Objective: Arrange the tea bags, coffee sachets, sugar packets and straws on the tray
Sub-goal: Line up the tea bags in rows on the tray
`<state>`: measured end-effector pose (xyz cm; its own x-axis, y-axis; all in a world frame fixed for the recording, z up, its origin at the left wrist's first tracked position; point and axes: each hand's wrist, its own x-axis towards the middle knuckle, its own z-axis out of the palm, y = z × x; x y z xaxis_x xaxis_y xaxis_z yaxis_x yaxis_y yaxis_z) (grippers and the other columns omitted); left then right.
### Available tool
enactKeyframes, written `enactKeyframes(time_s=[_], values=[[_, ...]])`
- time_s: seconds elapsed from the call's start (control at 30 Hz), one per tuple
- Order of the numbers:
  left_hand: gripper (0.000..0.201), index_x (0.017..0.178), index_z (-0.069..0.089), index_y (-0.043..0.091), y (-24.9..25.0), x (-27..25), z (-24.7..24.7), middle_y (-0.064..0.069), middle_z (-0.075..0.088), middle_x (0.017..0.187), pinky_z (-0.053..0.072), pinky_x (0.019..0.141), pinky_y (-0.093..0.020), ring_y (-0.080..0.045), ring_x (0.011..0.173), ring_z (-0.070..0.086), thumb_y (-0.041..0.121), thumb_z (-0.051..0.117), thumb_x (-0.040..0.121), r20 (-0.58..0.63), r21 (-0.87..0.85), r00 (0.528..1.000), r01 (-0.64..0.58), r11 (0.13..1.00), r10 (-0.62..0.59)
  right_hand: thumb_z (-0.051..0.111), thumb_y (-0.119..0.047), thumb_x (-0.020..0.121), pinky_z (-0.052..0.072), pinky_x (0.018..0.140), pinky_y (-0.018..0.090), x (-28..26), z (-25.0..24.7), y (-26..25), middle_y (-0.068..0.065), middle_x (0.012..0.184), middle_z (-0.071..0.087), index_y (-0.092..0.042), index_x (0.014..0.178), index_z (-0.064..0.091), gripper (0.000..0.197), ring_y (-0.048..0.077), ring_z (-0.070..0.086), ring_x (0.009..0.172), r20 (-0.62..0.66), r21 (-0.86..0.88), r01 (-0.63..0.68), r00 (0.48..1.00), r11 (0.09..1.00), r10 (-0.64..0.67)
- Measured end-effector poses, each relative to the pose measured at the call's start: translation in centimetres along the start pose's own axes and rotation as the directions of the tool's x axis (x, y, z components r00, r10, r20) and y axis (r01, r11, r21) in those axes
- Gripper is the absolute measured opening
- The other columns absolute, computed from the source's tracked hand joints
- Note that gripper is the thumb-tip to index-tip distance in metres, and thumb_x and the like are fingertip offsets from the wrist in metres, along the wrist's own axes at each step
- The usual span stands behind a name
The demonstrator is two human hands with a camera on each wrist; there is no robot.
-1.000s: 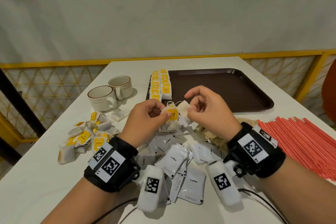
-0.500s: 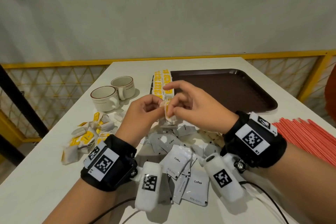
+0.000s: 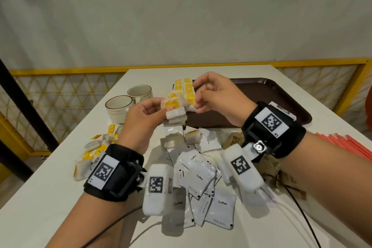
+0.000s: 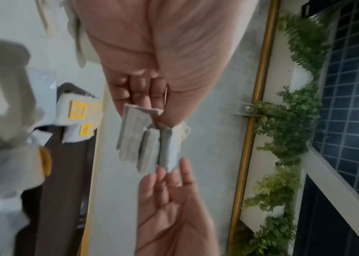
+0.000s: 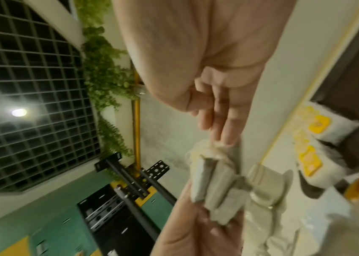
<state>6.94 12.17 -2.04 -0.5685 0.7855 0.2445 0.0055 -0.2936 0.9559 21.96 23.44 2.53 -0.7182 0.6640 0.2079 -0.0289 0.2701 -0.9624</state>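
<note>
My left hand grips a small bundle of tea bags, white with yellow tags, held up over the near left corner of the brown tray. In the left wrist view the bundle sticks out from the curled fingers. My right hand is just right of it, and its straight fingertips touch the bundle's end. The right wrist view shows those fingertips on the tea bags. A row of tea bags lies along the tray's left edge.
Coffee sachets are heaped on the white table below my wrists. Loose tea bags lie at the left, near two cups. Brown sugar packets sit under my right wrist. Red straws lie at the right edge.
Both hands have risen and moved forward toward the tray with the tea bags. The right hand's pinch has loosened to fingertips touching the bundle.
</note>
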Motion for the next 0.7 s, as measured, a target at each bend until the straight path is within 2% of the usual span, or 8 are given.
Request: enactKeyframes(time_s=[0.07,0.17,0.23,0.33,0.43,0.5,0.63,0.7], values=[[0.017,0.098,0.067,0.007,0.2,0.4,-0.9,-0.008,0.072,0.091,0.052,0.065,-0.020,-0.014,0.078,0.066,0.003,0.065,0.082,-0.076,0.006,0.997,-0.021,1.000,0.022,0.050,0.006,0.090,0.053,0.065,0.027,0.6,-0.6,1.2,0.008,0.077,0.063,-0.009,0.093,0.061,0.019,0.014,0.059,0.066,0.064,-0.253,-0.083,0.993,0.964,0.102],[0.017,0.101,0.065,0.006,0.4,0.7,-1.6,-0.009,0.070,0.093,0.052,0.063,-0.018,-0.012,0.077,0.067,0.003,0.063,0.085,-0.123,0.029,0.991,-0.042,0.999,0.045,0.057,-0.011,0.092,0.052,0.069,0.023,1.3,-0.8,3.1,0.008,0.090,0.070,-0.009,0.099,0.068,0.013,0.012,0.062,0.073,0.206,-0.680,-0.067,0.938,0.730,0.278],[0.017,0.102,0.065,0.005,0.4,0.8,-1.8,-0.011,0.070,0.095,0.054,0.070,-0.023,-0.016,0.081,0.066,0.003,0.062,0.086,-0.132,0.037,0.991,-0.032,0.999,0.036,0.056,-0.023,0.095,0.049,0.067,0.021,1.6,-0.2,3.7,0.010,0.094,0.071,-0.005,0.101,0.068,0.023,0.013,0.061,0.073,0.211,-0.773,-0.036,0.927,0.634,0.310],[0.020,0.105,0.065,0.004,0.3,0.9,-2.0,-0.011,0.070,0.097,0.053,0.079,-0.029,-0.020,0.088,0.066,0.005,0.063,0.086,-0.128,0.045,0.992,-0.004,0.999,0.010,0.062,-0.033,0.091,0.043,0.061,0.020,2.2,0.7,4.2,0.006,0.087,0.067,-0.004,0.100,0.065,0.031,0.013,0.057,0.072,0.189,-0.825,-0.015,0.935,0.565,0.301],[0.015,0.101,0.067,0.009,0.2,0.8,-1.9,-0.006,0.071,0.092,0.053,0.072,-0.024,-0.016,0.083,0.066,0.006,0.063,0.086,-0.121,0.035,0.993,0.011,0.999,-0.006,0.076,-0.022,0.081,0.045,0.057,0.018,2.5,1.0,4.6,-0.002,0.081,0.061,-0.012,0.100,0.059,0.028,0.010,0.057,0.065,0.192,-0.774,-0.044,0.934,0.631,0.300],[0.014,0.099,0.067,0.011,0.2,0.8,-1.9,-0.004,0.071,0.090,0.052,0.068,-0.020,-0.013,0.080,0.066,0.007,0.061,0.087,-0.117,0.032,0.993,0.013,0.999,-0.009,0.076,-0.014,0.080,0.048,0.058,0.018,2.7,0.8,4.2,-0.002,0.081,0.063,-0.011,0.104,0.061,0.029,0.011,0.061,0.068,0.231,-0.702,-0.061,0.923,0.710,0.308],[0.014,0.100,0.066,0.011,0.2,0.8,-1.9,-0.001,0.071,0.087,0.051,0.063,-0.017,-0.009,0.075,0.066,0.007,0.061,0.088,-0.111,0.019,0.994,0.005,1.000,-0.002,0.067,-0.014,0.087,0.048,0.076,0.026,3.3,0.0,2.5,0.002,0.086,0.062,-0.018,0.097,0.068,0.010,0.014,0.056,0.079,0.390,-0.671,0.114,0.894,0.733,0.218],[0.014,0.101,0.066,0.011,0.1,0.8,-1.8,-0.001,0.071,0.087,0.051,0.064,-0.017,-0.009,0.076,0.066,0.007,0.062,0.087,-0.102,0.021,0.995,-0.001,1.000,0.003,0.067,-0.014,0.088,0.049,0.079,0.025,3.3,0.1,2.2,0.003,0.087,0.063,-0.018,0.106,0.068,0.019,0.015,0.058,0.080,0.462,-0.649,0.112,0.844,0.752,0.273]])
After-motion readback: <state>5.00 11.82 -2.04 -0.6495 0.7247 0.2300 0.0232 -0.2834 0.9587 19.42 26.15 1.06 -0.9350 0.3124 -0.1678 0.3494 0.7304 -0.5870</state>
